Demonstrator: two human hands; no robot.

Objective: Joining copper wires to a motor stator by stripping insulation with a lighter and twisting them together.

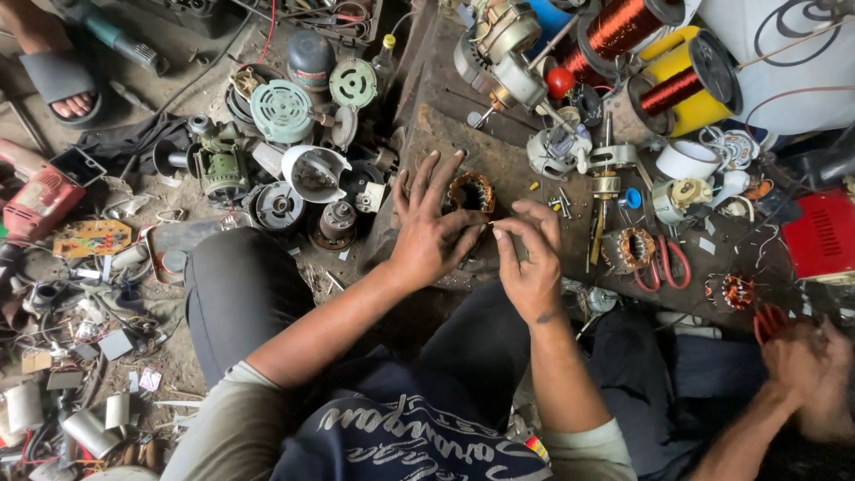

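Note:
My left hand (434, 230) rests with fingers spread over a small motor stator with copper windings (470, 191) on the dark, worn workbench (499, 160). My right hand (530, 258) sits beside it, thumb and forefinger pinched together near the left hand's fingertips, on something too thin to make out, perhaps a wire. Both forearms reach up from the bottom of the view.
Copper wire spools (623, 27) and a yellow spool (690, 76) stand at the back. Another stator (631, 249), red-handled pliers (668, 267), a tape roll (688, 160) and screws litter the bench. Motor parts (285, 111) cover the floor at left. Another person's hand (802, 370) works at right.

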